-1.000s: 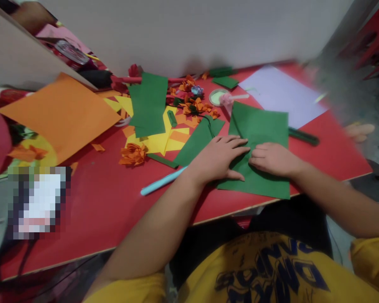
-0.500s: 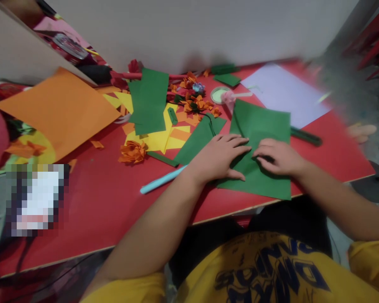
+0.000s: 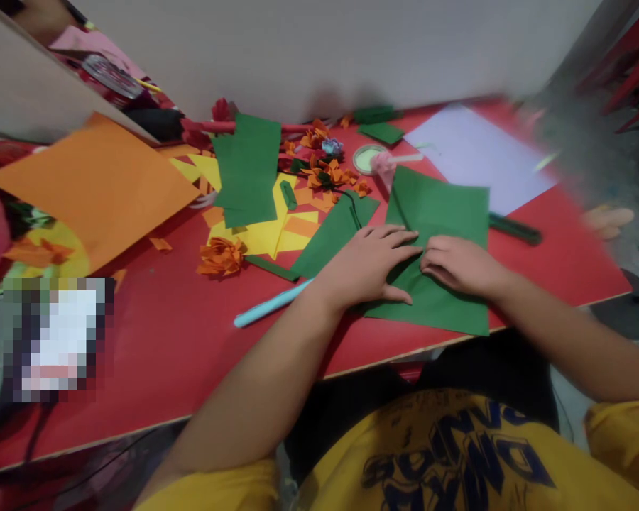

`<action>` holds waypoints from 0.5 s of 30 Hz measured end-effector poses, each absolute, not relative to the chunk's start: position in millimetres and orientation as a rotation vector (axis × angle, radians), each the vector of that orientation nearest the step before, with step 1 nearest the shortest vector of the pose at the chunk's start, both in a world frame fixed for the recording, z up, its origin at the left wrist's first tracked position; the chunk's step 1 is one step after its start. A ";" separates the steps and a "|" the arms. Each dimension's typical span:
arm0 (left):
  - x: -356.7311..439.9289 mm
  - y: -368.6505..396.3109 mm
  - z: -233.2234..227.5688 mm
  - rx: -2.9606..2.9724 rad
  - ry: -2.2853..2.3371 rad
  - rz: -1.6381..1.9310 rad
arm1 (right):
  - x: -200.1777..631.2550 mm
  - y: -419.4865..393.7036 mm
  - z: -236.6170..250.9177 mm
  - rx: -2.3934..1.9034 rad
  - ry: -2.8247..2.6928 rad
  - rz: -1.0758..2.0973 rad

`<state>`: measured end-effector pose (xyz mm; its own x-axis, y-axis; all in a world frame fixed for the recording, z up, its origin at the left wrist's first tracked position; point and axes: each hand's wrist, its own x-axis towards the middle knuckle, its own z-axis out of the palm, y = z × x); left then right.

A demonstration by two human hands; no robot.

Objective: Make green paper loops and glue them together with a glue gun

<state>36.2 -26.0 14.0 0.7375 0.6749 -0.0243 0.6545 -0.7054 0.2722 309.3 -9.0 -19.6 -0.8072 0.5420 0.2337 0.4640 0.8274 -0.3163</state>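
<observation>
A green paper sheet (image 3: 441, 206) lies near the table's front edge, a dark crease line at its upper left. My left hand (image 3: 375, 259) rests flat across its left part, fingers spread and palm down. On the sheet's middle sits my right hand (image 3: 455, 266), its fingers curled and pressed together against the paper close to my left fingertips. What those fingers pinch, if anything, is hidden. Under my left wrist runs a light blue stick (image 3: 271, 304). Another green paper piece (image 3: 330, 234) with a thin dark stem on it lies just left of my left hand.
On the red table (image 3: 181, 341) are an orange sheet (image 3: 96, 191), orange paper flowers (image 3: 221, 257), a green strip sheet (image 3: 253, 170), yellow paper (image 3: 260, 238), an open pot (image 3: 369, 160), a lilac sheet (image 3: 479, 156) and a dark green tool (image 3: 516, 228). A wall (image 3: 324, 50) borders the back.
My right hand has shifted slightly left, towards my left hand, and its fingers are more closed together. My left hand stays flat on the green sheet.
</observation>
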 end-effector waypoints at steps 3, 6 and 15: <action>36.6 -26.2 14.9 2.667 1.054 0.103 | 308.0 -9.0 -17.4 -0.893 -2.687 0.349; 36.5 -26.2 14.6 2.663 1.059 0.102 | 311.6 -7.1 -15.7 -1.049 -2.612 0.377; 35.1 -25.4 15.2 2.657 1.041 0.114 | 326.4 -5.9 -3.9 -1.135 -2.180 0.478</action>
<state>35.1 -25.4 15.2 0.7365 0.6757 -0.0301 0.6533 -0.6992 0.2904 326.4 -5.9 -3.9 -0.4330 0.8254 0.3623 0.5979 0.5638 -0.5698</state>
